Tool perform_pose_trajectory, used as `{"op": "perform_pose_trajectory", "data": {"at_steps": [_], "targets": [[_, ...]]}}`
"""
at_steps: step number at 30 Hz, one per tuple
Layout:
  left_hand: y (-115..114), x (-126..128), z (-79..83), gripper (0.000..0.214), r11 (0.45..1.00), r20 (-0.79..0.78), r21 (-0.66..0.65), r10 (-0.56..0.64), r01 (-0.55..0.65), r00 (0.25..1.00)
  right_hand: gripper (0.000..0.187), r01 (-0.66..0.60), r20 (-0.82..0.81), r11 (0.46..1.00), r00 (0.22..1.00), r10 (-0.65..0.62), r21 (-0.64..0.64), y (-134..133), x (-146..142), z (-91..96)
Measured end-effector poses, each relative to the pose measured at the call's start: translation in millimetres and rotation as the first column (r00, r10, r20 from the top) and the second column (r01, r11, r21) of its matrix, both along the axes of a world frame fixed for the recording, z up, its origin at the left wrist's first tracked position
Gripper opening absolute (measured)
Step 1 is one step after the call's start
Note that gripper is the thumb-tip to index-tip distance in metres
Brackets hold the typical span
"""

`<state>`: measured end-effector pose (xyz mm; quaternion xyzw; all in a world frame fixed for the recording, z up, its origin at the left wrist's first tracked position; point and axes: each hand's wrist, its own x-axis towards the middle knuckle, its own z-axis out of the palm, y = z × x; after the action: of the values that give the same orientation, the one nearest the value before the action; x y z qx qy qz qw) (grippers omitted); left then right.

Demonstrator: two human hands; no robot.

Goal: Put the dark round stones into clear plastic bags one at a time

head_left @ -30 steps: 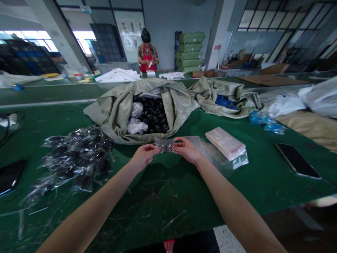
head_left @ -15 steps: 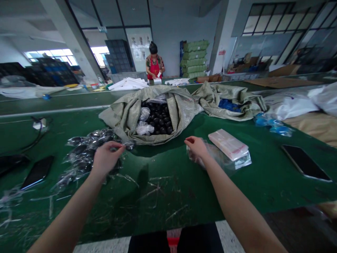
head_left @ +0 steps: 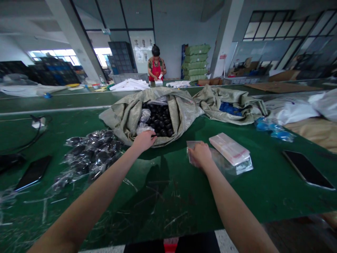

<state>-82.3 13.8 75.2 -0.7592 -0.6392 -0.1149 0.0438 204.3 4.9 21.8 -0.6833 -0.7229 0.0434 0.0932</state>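
My left hand [head_left: 143, 140] reaches into the mouth of an open grey-green woven sack [head_left: 126, 114] and its fingers curl at the heap of small black round parts [head_left: 160, 117] inside. Whether it holds one is hidden. My right hand [head_left: 199, 154] lies palm down on a loose stack of clear plastic bags [head_left: 219, 160] on the green table [head_left: 171, 186], fingers bent on the top bag. A pile of filled clear bags with black parts [head_left: 88, 154] sits to the left of my left arm.
A wrapped packet of bags [head_left: 230, 149] lies beside my right hand. A second sack [head_left: 231, 102] with blue parts is at the back right. Phones lie at the left [head_left: 33, 172] and right [head_left: 306, 168]. A person in a red apron [head_left: 156, 70] works at the far table.
My left hand carried the filled bag from the middle to the left pile, let it go, then moved to the sack. My right hand dropped onto the clear bags.
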Motion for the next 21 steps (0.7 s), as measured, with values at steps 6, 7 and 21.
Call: {"op": "perform_pose_trajectory", "data": {"at_steps": [6,7,21], "targets": [[85,39,-13.8,0.031,0.986,-0.006,-0.157,-0.057,0.055,0.998,0.034,0.028,0.018,1.0,0.999,-0.028,-0.004,-1,0,-5.2],[92,40,-15.0,0.029,0.98,-0.01,-0.189,-0.065,0.062,0.998,0.032,0.027,0.01,1.0,1.0,-0.027,-0.007,0,0,-5.8],[8,33,2.1,0.036,0.947,0.389,-0.126,-0.228,0.296,0.893,0.035,0.02,-0.186,0.95,0.982,0.04,0.313,0,5,9.9]]}}
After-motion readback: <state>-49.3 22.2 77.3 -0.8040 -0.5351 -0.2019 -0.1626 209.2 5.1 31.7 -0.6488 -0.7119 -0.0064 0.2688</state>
